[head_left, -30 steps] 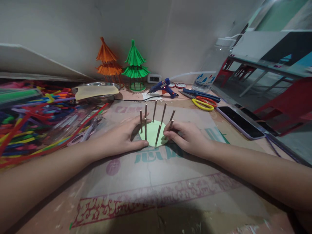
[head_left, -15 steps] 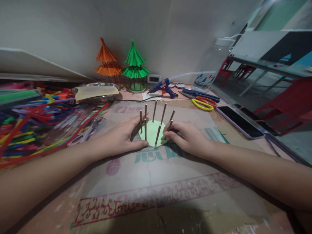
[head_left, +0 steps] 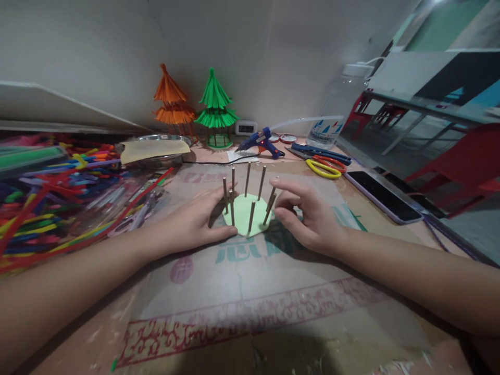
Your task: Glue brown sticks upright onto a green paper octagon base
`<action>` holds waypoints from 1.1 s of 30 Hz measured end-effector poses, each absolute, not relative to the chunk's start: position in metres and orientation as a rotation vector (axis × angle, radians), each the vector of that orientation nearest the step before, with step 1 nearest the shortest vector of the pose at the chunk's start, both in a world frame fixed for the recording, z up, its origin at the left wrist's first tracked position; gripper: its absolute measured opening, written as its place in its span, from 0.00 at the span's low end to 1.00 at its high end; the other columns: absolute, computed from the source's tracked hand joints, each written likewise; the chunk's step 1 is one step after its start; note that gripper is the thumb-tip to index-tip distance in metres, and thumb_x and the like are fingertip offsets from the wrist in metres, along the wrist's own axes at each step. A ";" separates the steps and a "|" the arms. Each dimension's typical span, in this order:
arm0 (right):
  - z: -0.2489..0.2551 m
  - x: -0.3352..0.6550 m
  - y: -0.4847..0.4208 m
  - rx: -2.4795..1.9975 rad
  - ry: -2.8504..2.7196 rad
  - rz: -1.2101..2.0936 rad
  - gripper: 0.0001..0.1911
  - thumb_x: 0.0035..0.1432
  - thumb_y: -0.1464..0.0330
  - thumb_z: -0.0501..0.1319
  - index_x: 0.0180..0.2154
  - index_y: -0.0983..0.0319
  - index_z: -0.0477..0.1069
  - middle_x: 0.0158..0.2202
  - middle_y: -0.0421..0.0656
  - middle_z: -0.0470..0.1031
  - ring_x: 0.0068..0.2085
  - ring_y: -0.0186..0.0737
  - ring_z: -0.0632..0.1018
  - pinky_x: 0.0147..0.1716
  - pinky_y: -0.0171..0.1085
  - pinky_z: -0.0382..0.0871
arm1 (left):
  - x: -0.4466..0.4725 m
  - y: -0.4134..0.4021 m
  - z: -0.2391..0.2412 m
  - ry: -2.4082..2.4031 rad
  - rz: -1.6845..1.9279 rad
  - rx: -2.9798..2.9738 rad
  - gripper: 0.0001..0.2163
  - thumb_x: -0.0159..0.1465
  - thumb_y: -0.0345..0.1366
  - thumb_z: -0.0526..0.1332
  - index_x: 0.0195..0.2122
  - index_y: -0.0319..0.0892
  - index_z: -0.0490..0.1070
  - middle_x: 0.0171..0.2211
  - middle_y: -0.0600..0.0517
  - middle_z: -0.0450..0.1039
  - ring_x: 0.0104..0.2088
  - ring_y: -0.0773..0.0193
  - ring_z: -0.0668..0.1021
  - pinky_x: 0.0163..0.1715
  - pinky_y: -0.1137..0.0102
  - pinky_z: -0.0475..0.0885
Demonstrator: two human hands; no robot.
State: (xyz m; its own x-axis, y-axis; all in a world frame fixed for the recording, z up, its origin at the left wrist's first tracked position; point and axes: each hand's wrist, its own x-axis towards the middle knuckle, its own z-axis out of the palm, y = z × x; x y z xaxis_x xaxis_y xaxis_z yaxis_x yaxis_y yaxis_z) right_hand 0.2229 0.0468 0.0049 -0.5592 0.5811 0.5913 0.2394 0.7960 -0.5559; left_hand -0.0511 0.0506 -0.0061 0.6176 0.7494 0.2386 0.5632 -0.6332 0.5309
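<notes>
A pale green, roughly round base (head_left: 244, 212) lies flat with several thin brown sticks (head_left: 251, 216) standing in a ring along its edge. Some sticks lean, most clearly a stick (head_left: 269, 209) on the right side. My left hand (head_left: 201, 216) rests around the base's left edge, thumb at the near edge and fingers at the far side, holding it. Those fingertips are partly hidden behind sticks. Just right of the base, my right hand (head_left: 308, 213) hovers with index finger stretched out and thumb apart from it, the other fingers curled, holding nothing visible.
Behind stand an orange tiered model (head_left: 172, 101), a green tiered model (head_left: 216, 109) and a blue glue gun (head_left: 262, 141). Scissors (head_left: 324, 167), a phone (head_left: 383, 195) and a clear bottle (head_left: 330, 114) are at right. Colourful pipe cleaners (head_left: 42, 203) are heaped at left.
My right hand has let go of the right-hand stick and drawn slightly right, its index finger lifting. The stick stands leaning on its own. My left hand has stayed put.
</notes>
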 end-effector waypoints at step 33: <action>-0.013 0.218 0.084 -1.117 -1.856 0.983 0.23 0.61 0.72 0.55 0.57 0.56 0.53 0.51 0.50 0.75 0.53 0.45 0.76 0.56 0.53 0.67 | -0.053 0.058 -0.013 1.303 0.726 2.319 0.40 0.63 0.46 0.62 0.72 0.40 0.46 0.68 0.39 0.61 0.66 0.46 0.67 0.67 0.48 0.60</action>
